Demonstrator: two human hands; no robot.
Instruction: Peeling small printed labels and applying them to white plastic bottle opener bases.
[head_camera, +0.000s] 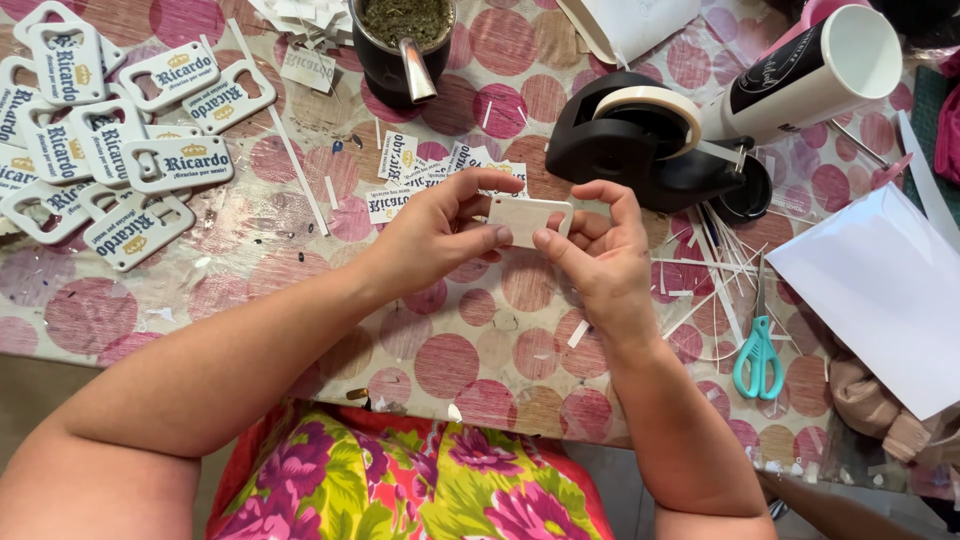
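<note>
Fingers (497, 234) at white tag (527, 217) edges

white tag (527, 217), pink-dotted tablecloth (470, 350), black tape dispenser (640, 140), teal-handled scissors (759, 360), floral green-and-pink skirt (420, 480).

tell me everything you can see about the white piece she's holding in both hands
The white piece is a small flat rounded-corner plate, plastic by its look, blank on the side that shows, with a cutout at its right end. It is held level above the dotted tablecloth, clear of it. The left hand pinches its left edge with thumb and fingers; the right hand grips its right end, thumb on the lower edge. Fingers hide part of it.
</note>
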